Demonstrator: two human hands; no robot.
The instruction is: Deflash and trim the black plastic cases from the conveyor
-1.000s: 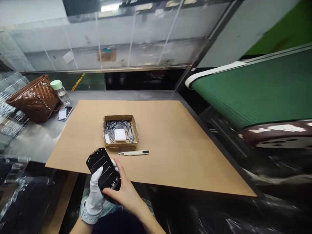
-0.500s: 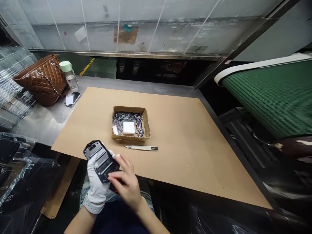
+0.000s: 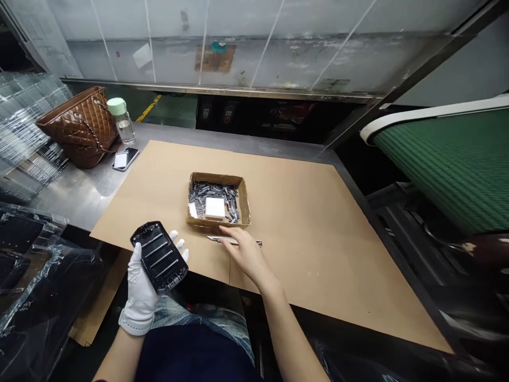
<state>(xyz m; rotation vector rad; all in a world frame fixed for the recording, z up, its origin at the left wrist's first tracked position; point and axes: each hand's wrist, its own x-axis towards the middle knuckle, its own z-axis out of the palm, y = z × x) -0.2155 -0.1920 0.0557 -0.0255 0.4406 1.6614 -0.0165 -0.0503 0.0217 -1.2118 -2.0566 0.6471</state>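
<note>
My left hand point(image 3: 142, 289), in a white glove, grips a black plastic housing point(image 3: 161, 257) with rounded ends and raised ribs across its inner side. The housing is above the table's front edge, at the left. My bare right hand point(image 3: 247, 254) reaches over a slim pale utility knife point(image 3: 214, 238) and covers part of it; its fingers are stretched out, thumb and forefinger apart. Whether the fingers touch the knife I cannot tell. Just beyond the fingertips stands a small cardboard box point(image 3: 218, 222) with many small dark strips point(image 3: 207, 189) and a white block point(image 3: 215, 207) inside.
A cardboard sheet point(image 3: 302, 212) covers much of the metal table. At the back left are a brown quilted bag point(image 3: 81, 130), a bottle with a green lid point(image 3: 123, 124) and a phone point(image 3: 130, 155). A green conveyor belt point(image 3: 449, 164) runs at the right.
My right hand has left the housing and moved right and forward to the knife. The left hand, still holding the housing, has shifted slightly left. The camera view has turned a little left.
</note>
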